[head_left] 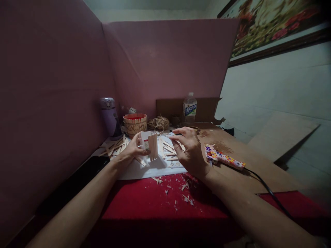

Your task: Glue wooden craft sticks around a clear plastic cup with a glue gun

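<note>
A small white box [145, 136] with wooden sticks [153, 146] standing side by side along its right part is in my left hand [134, 147], whose fingers wrap round its left side. To the right, my right hand [188, 148] is raised over the white sheet [139, 174], apart from the box. Its thumb and forefinger are bent towards each other, and whether something tiny is between them cannot be made out. Loose wooden sticks [169, 148] lie on the sheet between and behind the hands.
A patterned glue gun [224, 159] with a black cable lies on the brown board [253, 172] at right. Behind stand a purple flask [110, 119], a stick-covered bowl [134, 124], twine [159, 123] and a plastic bottle [190, 108]. Wood scraps [186, 199] dot the red cloth [155, 203].
</note>
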### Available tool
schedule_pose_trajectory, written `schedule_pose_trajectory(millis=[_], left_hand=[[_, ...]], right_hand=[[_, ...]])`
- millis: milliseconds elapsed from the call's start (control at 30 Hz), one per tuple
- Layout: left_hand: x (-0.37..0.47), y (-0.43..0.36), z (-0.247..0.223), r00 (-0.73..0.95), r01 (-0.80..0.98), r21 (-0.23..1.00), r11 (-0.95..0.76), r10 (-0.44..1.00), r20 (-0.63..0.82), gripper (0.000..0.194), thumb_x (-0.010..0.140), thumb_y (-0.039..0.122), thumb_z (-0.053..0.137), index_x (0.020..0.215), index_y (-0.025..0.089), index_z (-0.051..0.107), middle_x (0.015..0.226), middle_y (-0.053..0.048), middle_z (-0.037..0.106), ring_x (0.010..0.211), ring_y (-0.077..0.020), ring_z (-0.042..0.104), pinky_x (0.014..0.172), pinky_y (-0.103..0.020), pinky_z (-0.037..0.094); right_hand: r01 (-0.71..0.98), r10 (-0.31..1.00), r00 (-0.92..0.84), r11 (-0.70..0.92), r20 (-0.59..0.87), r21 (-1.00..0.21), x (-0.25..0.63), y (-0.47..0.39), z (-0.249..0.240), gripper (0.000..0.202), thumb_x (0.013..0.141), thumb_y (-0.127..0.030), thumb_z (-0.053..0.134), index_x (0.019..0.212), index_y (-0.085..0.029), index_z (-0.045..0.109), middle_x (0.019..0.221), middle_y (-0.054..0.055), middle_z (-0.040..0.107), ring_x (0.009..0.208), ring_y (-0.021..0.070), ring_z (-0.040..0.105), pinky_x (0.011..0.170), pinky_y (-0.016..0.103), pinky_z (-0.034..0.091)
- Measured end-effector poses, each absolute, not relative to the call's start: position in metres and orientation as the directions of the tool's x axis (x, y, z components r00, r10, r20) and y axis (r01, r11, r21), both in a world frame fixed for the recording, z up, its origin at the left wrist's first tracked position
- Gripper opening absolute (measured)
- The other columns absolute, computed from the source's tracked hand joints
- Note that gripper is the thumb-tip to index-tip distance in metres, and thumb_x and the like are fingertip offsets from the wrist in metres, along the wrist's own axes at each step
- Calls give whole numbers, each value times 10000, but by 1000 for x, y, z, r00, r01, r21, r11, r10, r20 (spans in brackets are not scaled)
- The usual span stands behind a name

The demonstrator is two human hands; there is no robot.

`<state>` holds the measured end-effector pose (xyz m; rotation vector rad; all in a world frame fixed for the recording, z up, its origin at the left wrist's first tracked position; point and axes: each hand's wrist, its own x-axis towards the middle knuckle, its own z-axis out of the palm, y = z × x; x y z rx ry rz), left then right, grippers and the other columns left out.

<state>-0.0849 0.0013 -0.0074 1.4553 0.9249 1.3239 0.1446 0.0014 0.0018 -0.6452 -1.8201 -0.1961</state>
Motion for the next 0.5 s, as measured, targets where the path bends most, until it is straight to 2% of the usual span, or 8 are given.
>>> schedule_pose_trajectory(millis=[133, 233, 300, 400, 500], left_hand=[[-85, -1, -7, 210, -82, 958, -274, 935, 286, 745, 531, 127, 780, 1229, 214, 535, 1198, -89, 640, 1121, -314, 580, 900, -380, 472], [-86, 1, -8, 186, -37, 968, -250, 950, 252, 646, 548, 150, 785, 1157, 190, 573, 1086, -85, 676, 998, -289, 629, 843, -373, 482], [-88, 4, -8, 92, -33, 967, -254, 962, 256, 617, 548, 183, 800, 1121, 179, 571, 1016, -79, 684, 922, -274, 644, 799, -375, 491], [-93, 9, -5, -107, -88, 937, -337, 939, 327, 637, 517, 219, 828, 1087, 173, 548, 964, -63, 679, 889, -258, 644, 805, -385, 488], [-99, 14, -2, -257, -124, 897, -424, 887, 384, 623, 494, 218, 844, 1029, 174, 529, 942, -43, 668, 896, -236, 637, 848, -377, 472]], right_hand=[[513, 335, -221, 839, 916, -183, 145, 3, 2, 147, 877, -152, 553, 908, -216, 683, 1016, 88, 652, 1035, 259, 532, 907, 462, 441], [481, 353, -328, 861, 876, -167, 145, 7, 1, 140, 875, -143, 551, 889, -205, 677, 939, 74, 683, 970, 243, 555, 865, 427, 446], [444, 362, -482, 886, 798, -134, 144, 10, -2, 127, 859, -134, 566, 859, -196, 677, 895, 58, 699, 930, 228, 572, 846, 405, 444], [365, 338, -722, 927, 604, -82, 140, 12, -9, 132, 871, -158, 567, 835, -196, 687, 911, 40, 719, 917, 200, 604, 852, 378, 442], [340, 312, -821, 940, 478, -30, 133, 11, -15, 168, 930, -221, 517, 964, -211, 681, 1046, 55, 717, 987, 188, 624, 858, 363, 446]])
